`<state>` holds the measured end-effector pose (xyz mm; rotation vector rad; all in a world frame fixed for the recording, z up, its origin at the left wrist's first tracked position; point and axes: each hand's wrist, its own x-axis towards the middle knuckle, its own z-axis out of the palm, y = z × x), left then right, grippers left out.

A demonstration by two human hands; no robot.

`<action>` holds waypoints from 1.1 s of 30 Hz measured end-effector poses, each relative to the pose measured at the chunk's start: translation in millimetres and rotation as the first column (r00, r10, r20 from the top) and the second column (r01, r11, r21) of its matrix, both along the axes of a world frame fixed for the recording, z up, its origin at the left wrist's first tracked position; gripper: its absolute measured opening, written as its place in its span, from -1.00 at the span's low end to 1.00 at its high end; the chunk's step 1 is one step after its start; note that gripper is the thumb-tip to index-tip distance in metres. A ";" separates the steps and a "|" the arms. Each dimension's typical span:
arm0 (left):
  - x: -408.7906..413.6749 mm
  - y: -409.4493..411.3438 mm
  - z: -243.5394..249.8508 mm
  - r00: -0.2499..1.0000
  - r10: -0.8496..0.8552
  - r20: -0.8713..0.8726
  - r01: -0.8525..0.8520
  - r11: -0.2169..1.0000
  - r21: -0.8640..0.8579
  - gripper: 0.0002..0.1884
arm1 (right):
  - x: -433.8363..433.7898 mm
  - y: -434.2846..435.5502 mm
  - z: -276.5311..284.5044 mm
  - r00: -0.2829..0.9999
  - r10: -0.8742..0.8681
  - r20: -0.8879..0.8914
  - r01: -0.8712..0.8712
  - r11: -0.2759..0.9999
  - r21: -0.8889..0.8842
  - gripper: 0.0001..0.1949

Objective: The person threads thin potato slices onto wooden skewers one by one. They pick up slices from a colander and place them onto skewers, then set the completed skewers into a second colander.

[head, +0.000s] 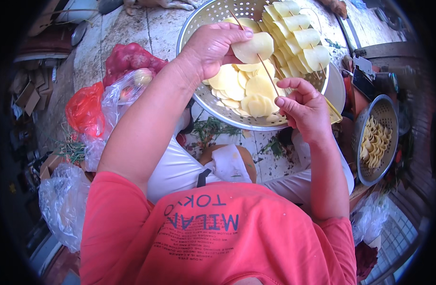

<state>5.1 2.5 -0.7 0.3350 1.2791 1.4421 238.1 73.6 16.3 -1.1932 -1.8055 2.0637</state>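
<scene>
A thin wooden skewer slants between my two hands above a large metal colander. One pale potato slice is threaded on it, pinched at its edge by the thumb of my left hand. The fingers behind that slice are partly hidden. My right hand grips the skewer's near end between thumb and fingertips. Loose potato slices lie in a heap in the colander, beneath the hands. At its right side rest several filled skewers of slices, stacked in rows.
A smaller colander with skewered slices stands at the right. On the left are a red net bag of round produce, a red plastic bag and clear plastic bags. Green scraps litter the tiled floor. An animal's legs show at the top.
</scene>
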 end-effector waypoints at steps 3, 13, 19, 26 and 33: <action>35.8 -4.7 6.1 0.991 -0.113 0.075 0.117 0.992 -0.048 -0.72 | -5.8 3.4 -0.9 0.996 -0.071 -0.046 0.068 0.996 -0.056 -0.67; 6.5 20.8 -12.5 0.848 -0.123 -0.516 0.046 0.986 -0.160 -0.56 | -2.6 15.0 -2.0 0.987 -0.149 -0.054 0.143 0.985 -0.101 -0.78; 11.1 35.0 -26.4 0.427 -0.648 -0.631 0.228 0.752 -0.618 -0.45 | 0.1 14.7 2.8 0.982 -0.167 -0.086 0.156 0.979 -0.128 -0.78; 0.9 28.0 -15.3 0.228 -0.558 -0.798 0.122 0.829 -0.546 -0.73 | 5.6 12.1 4.5 0.990 -0.114 -0.085 0.107 0.991 -0.080 -0.80; -41.2 17.0 -10.8 0.972 0.151 -0.182 -0.143 0.988 0.056 -0.78 | 5.0 3.0 8.2 0.998 0.002 -0.058 -0.008 0.993 -0.117 -0.82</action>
